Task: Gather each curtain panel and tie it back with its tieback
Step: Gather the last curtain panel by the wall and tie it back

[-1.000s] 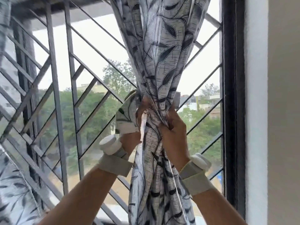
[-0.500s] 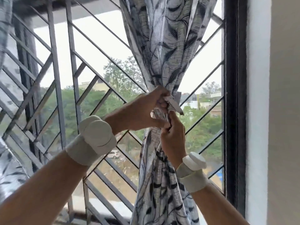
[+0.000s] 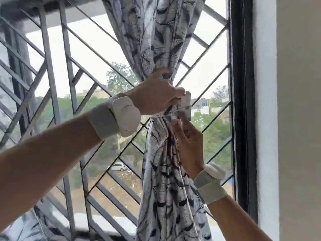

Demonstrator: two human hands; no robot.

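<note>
Curtain panel [image 3: 161,40], grey-white with a dark leaf print, hangs before the window and is bunched to a narrow waist at mid-height, spreading wide above and falling in folds below. Around that waist runs the tieback [image 3: 184,106], a strip of the same printed cloth, its end standing out as a small flap on the panel's right side.

The left hand [image 3: 156,96] comes in from the left over the top of the waist, its fingers curled and pinching the tieback's end against the gathered cloth. The right hand [image 3: 188,143] lies just below, against the right side of the folds, fingers fairly straight and reaching up so their tips touch the tieback's lower edge; whether it actually grips any cloth cannot be told through the blur. Each wrist wears a pale strap with a white puck: the left wristband [image 3: 119,117] and the right wristband [image 3: 211,181].

Behind the panel stands a grey metal window grille [image 3: 52,70] of upright and slanted bars, with a dark window frame [image 3: 243,101] to the right and a pale wall [image 3: 295,101] beyond. A second curtain panel [image 3: 26,228] shows at the lower left corner. Outside lie trees, buildings and a white car [image 3: 119,166].
</note>
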